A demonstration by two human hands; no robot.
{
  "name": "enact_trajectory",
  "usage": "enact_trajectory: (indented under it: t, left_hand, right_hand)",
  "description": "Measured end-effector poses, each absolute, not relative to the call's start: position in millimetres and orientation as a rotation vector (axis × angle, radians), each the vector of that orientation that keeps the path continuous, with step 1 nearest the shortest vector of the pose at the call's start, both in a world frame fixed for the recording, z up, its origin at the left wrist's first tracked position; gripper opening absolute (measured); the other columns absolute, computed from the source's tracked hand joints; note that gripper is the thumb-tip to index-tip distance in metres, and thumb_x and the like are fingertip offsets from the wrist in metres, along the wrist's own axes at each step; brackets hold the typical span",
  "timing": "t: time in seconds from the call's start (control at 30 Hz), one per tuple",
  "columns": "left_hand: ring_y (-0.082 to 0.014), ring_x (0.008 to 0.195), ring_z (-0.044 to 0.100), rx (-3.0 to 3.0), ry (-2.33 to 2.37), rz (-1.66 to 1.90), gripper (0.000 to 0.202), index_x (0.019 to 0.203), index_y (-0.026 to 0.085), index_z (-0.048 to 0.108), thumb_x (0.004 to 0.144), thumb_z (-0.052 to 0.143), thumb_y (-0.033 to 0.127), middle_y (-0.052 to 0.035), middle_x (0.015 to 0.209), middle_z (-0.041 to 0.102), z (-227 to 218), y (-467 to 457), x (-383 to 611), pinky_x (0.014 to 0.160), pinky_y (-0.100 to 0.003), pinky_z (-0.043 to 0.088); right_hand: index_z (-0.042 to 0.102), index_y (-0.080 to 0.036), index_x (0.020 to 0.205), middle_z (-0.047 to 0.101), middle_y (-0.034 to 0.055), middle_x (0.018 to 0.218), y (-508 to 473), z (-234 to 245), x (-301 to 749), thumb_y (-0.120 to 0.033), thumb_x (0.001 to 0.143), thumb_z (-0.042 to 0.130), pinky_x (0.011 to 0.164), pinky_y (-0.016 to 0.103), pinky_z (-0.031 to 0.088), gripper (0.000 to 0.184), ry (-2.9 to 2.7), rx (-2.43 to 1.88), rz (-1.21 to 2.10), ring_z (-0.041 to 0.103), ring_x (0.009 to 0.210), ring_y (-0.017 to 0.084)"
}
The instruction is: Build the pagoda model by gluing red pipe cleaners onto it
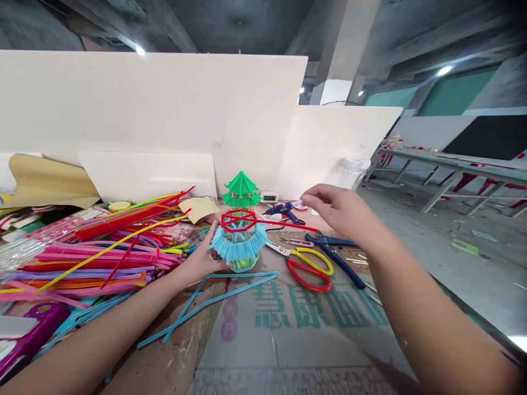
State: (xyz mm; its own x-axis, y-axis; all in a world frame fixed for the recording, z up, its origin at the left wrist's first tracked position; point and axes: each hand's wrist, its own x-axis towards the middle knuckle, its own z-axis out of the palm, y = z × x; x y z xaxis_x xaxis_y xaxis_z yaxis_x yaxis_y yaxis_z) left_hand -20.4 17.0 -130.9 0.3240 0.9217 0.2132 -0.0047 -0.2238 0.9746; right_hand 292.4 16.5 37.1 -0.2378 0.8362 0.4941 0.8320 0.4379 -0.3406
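Note:
A small pagoda model (240, 241) of fuzzy pipe cleaners stands upright in front of me. It has a green pointed roof on top, a red lattice ring in the middle and a light-blue flared tier below. My left hand (206, 257) grips the model low on its left side; the fingertips are partly hidden behind it. From the red ring a red pipe cleaner (288, 224) sticks out to the right. Above its free end hovers my right hand (335, 211), thumb and fingers drawn together in a pinch, apart from the strip. Whatever may be between those fingertips is too small to see.
Red-and-yellow scissors (310, 270), blue-handled pliers (340, 255) and a blue glue gun (284, 210) lie to the right. Bundled pipe cleaners (107, 255) heap up on the left. Bent light-blue strips (218, 299) lie in front. White boards (164, 104) stand behind, near a clear jar (349, 173).

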Motion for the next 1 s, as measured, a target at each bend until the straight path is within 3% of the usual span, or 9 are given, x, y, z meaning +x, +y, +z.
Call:
enact_trajectory:
  t: [0.13, 0.27, 0.4, 0.53, 0.63, 0.77, 0.87, 1.0]
  left_hand:
    - [-0.0276, 0.122, 0.057, 1.477, 0.926, 1.176, 0.135, 0.150, 0.031, -0.022, 0.066, 0.084, 0.034, -0.0188, 0.155, 0.032, -134, 16, -13, 0.103, -0.046, 0.046]
    - [-0.0267, 0.121, 0.059, 1.477, 0.957, 1.230, 0.130, 0.152, 0.029, -0.017, 0.068, 0.082, 0.036, -0.0190, 0.154, 0.034, -140, 18, -14, 0.103, -0.046, 0.046]
    - [-0.0276, 0.127, 0.053, 1.592, 0.941, 1.193, 0.127, 0.154, 0.027, -0.011, 0.068, 0.082, 0.036, -0.0177, 0.149, 0.042, -148, 25, -15, 0.107, -0.046, 0.042]
    - [-0.0249, 0.117, 0.060, 1.571, 0.973, 1.204, 0.125, 0.153, 0.028, -0.011, 0.068, 0.080, 0.035, -0.0161, 0.143, 0.050, -151, 31, -17, 0.102, -0.046, 0.047]
    - [-0.0246, 0.113, 0.062, 1.657, 1.001, 1.183, 0.107, 0.154, 0.024, 0.009, 0.072, 0.077, 0.037, -0.0153, 0.138, 0.054, -151, 32, -19, 0.097, -0.044, 0.050]
    - [-0.0277, 0.117, 0.059, 1.900, 1.000, 1.095, 0.065, 0.134, 0.017, 0.048, 0.078, 0.071, 0.040, -0.0134, 0.126, 0.064, -150, 33, -20, 0.102, -0.046, 0.046]
    - [-0.0283, 0.115, 0.060, 1.944, 1.004, 1.076, 0.052, 0.120, 0.015, 0.058, 0.076, 0.073, 0.039, -0.0125, 0.118, 0.068, -150, 32, -19, 0.105, -0.047, 0.043]
    - [-0.0265, 0.096, 0.067, 1.979, 1.025, 1.031, 0.039, 0.105, 0.015, 0.064, 0.076, 0.072, 0.041, -0.0102, 0.099, 0.073, -149, 31, -18, 0.099, -0.047, 0.048]
  right_hand:
    - [0.066, -0.023, 0.094, 0.072, 0.0017, 0.085, -13, 37, 245, -0.037, 0.094, 0.053, 0.062, 0.027, 0.037, 0.020, -2.204, -1.293, -0.143, 0.063, 0.074, 0.018]
    - [0.064, -0.018, 0.101, 0.072, 0.0069, 0.086, -20, 19, 226, -0.029, 0.093, 0.055, 0.065, 0.031, 0.037, 0.016, -2.290, -1.319, -0.417, 0.065, 0.079, 0.023]
    - [0.064, -0.020, 0.104, 0.073, 0.0076, 0.091, -12, 10, 228, -0.024, 0.093, 0.056, 0.068, 0.031, 0.038, 0.015, -2.321, -1.334, -0.377, 0.066, 0.085, 0.024]
    - [0.066, -0.022, 0.098, 0.072, 0.0039, 0.089, 3, 3, 233, -0.021, 0.091, 0.056, 0.065, 0.028, 0.036, 0.012, -2.297, -1.296, -0.253, 0.064, 0.081, 0.021]
    - [0.066, -0.022, 0.093, 0.070, 0.0003, 0.081, 12, -4, 236, -0.017, 0.089, 0.056, 0.061, 0.026, 0.034, 0.012, -2.283, -1.235, -0.148, 0.061, 0.071, 0.017]
    - [0.065, -0.022, 0.090, 0.068, -0.0005, 0.075, 15, -9, 240, -0.020, 0.090, 0.055, 0.058, 0.025, 0.031, 0.011, -2.241, -1.235, -0.123, 0.057, 0.064, 0.015]
    - [0.065, -0.023, 0.091, 0.068, -0.0010, 0.077, 13, -10, 241, -0.021, 0.091, 0.055, 0.058, 0.024, 0.031, 0.010, -2.211, -1.219, -0.076, 0.056, 0.064, 0.014]
    - [0.063, -0.022, 0.092, 0.067, -0.0014, 0.079, 10, -9, 241, -0.019, 0.091, 0.053, 0.059, 0.024, 0.031, 0.010, -2.222, -1.168, -0.055, 0.055, 0.065, 0.013]
